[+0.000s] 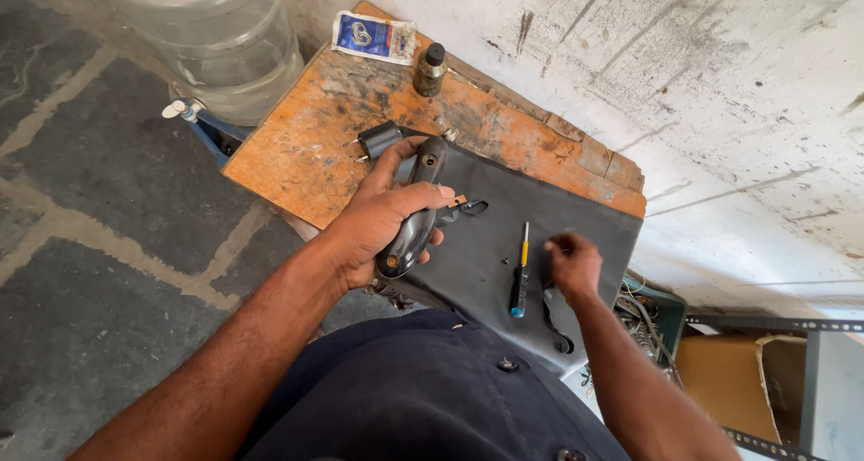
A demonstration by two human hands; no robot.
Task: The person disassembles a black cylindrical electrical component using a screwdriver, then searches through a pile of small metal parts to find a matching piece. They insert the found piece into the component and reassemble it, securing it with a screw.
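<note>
My left hand (382,218) grips a long black handle-shaped part (416,216), holding it against a dark grey plastic panel (576,218) that lies on a worn orange wooden table (301,155). My right hand (573,265) rests on the panel with its fingers pinched together at the tips; whether it holds something small I cannot tell. Just to its left on the panel lies a screwdriver (521,274) with a blue and yellow handle. A small black part (380,140) sits at the panel's far corner.
A small dark bottle (430,69) and a blue and white sachet (373,36) lie at the table's far end. A large clear water jug (216,38) stands on the floor at left. A box of wires (643,322) and a cardboard box (738,380) sit at right, below a stained white wall.
</note>
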